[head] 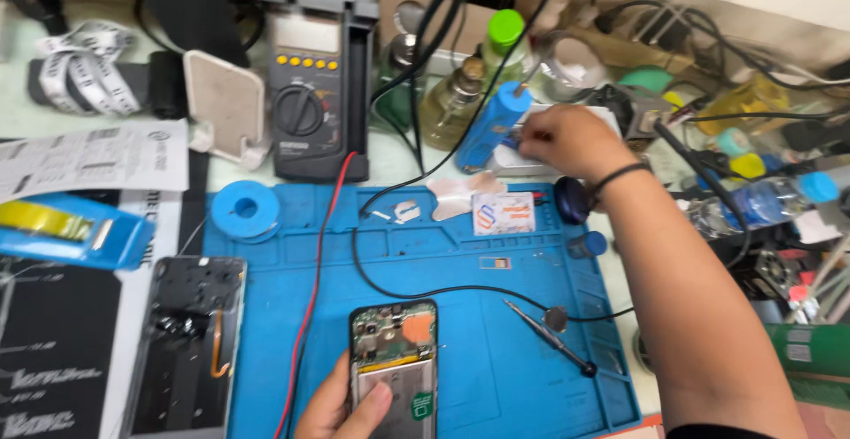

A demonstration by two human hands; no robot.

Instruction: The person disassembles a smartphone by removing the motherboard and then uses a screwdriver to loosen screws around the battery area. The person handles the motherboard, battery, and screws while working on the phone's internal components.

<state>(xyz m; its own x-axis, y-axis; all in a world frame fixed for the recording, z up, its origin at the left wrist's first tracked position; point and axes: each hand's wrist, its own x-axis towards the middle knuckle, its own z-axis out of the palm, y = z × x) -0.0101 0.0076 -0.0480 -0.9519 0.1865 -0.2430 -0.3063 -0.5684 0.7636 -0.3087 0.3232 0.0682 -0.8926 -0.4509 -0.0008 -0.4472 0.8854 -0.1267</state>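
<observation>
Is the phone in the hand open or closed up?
Open. The phone in the left hand has no back cover; its circuit board and battery show.

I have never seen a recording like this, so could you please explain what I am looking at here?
It is one picture from a camera on a person's head, looking down at a cluttered workbench. There is no machine, only two bare hands. The left hand holds an opened phone on a blue work mat. The right hand reaches to the back of the bench, touching a blue tool. Nearby lie a multimeter, a removed phone back cover, a small screwdriver and a blue spool.
</observation>
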